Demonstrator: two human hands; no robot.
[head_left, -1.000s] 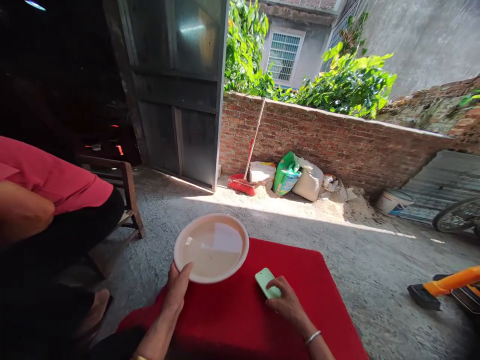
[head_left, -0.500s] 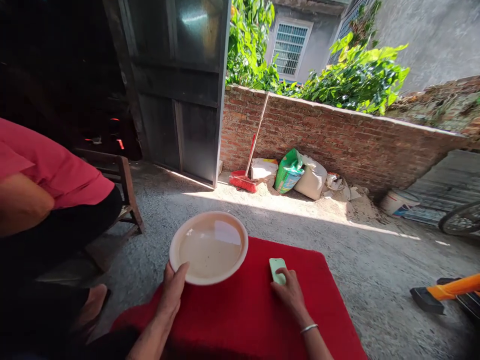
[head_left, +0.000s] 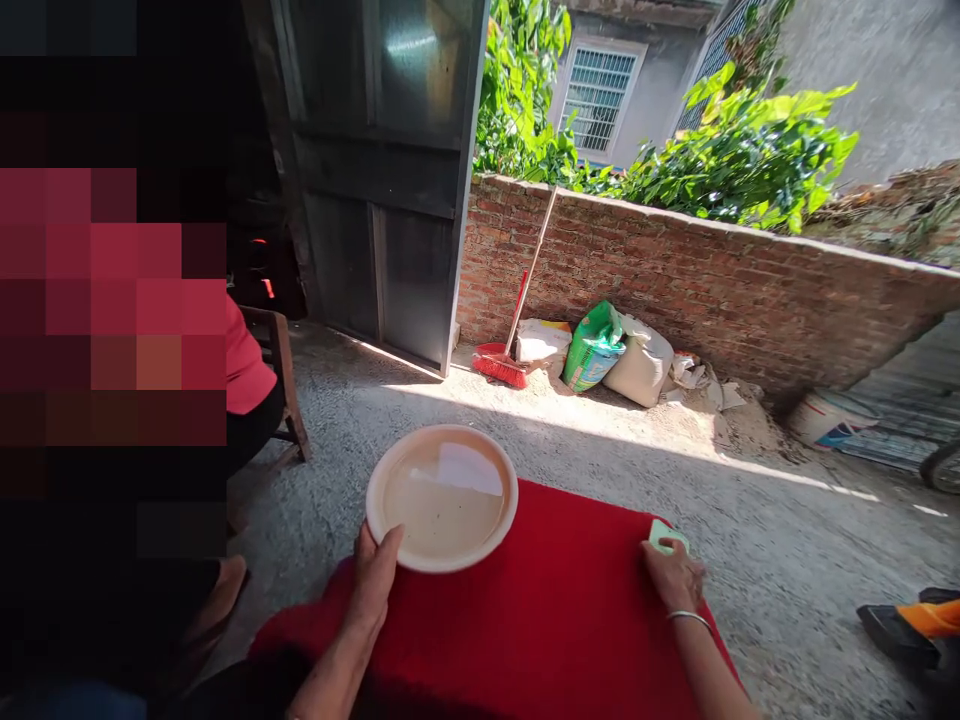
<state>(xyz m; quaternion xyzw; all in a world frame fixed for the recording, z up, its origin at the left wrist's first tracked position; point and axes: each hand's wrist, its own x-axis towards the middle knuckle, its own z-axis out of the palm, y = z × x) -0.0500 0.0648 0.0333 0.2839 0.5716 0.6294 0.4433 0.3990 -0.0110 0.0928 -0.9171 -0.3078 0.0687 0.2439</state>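
A pale pink plastic basin (head_left: 442,515) of water sits at the left of the red-covered table (head_left: 525,600), its far side past the cloth. My left hand (head_left: 379,570) grips the basin's near left rim, thumb on top and fingers hidden beneath. At the table's far right corner, my right hand (head_left: 675,575) is closed over a flat, pale green, phone-shaped slab (head_left: 664,533) with rounded corners. My fingers cover its near part. The two hands are well apart.
A person in a red top (head_left: 247,365) sits on a wooden chair (head_left: 285,375) at left. Beyond stand a metal door (head_left: 379,200), a brick wall (head_left: 675,270), a red broom (head_left: 501,370), sacks (head_left: 637,365) and a bucket (head_left: 832,415). An orange-and-black object (head_left: 907,620) is at right.
My right hand has moved the pale green slab rightward to the table's far right corner. My left hand keeps its grip on the basin. The view has shifted slightly left.
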